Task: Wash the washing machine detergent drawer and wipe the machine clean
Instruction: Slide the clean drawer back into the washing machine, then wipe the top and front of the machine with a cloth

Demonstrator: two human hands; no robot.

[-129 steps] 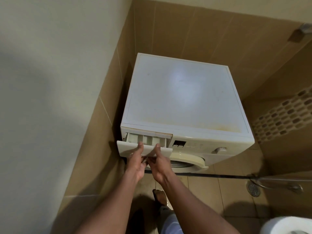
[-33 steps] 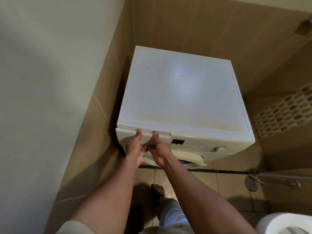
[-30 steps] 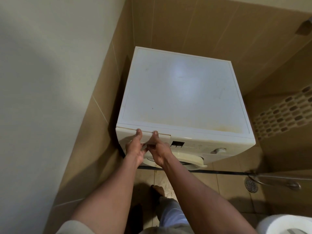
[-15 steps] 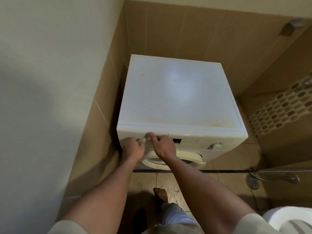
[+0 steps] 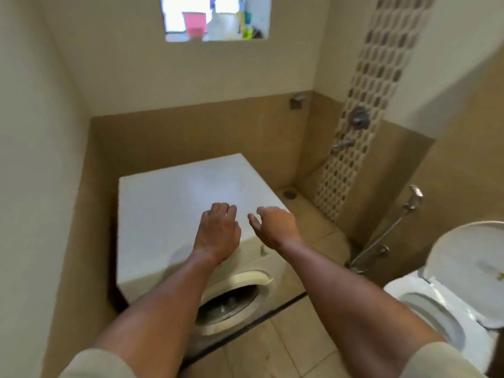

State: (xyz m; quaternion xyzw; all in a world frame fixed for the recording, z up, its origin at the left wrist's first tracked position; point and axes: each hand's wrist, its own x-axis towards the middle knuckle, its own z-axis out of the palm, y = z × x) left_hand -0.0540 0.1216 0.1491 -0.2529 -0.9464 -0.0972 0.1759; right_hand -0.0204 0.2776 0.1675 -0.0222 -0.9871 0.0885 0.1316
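A white front-loading washing machine (image 5: 169, 211) stands in the tiled corner, its round door (image 5: 231, 301) facing me. The detergent drawer is pushed in flush with the front panel and my left forearm covers most of it. My left hand (image 5: 218, 233) hovers over the front right part of the lid, fingers loosely curled and holding nothing. My right hand (image 5: 275, 227) is beside it above the lid's right front corner, fingers apart and empty.
A toilet (image 5: 452, 293) with its lid raised stands at the right. A hand sprayer (image 5: 414, 197) on a hose hangs on the right wall. Shower taps (image 5: 358, 118) sit on the mosaic strip. A floor drain (image 5: 289, 193) lies behind the machine. A window (image 5: 215, 17) is high up.
The drawer went from pulled out to pushed in flush. Both hands left the drawer front and rose over the lid. The camera tilted up and right, showing the window and toilet.
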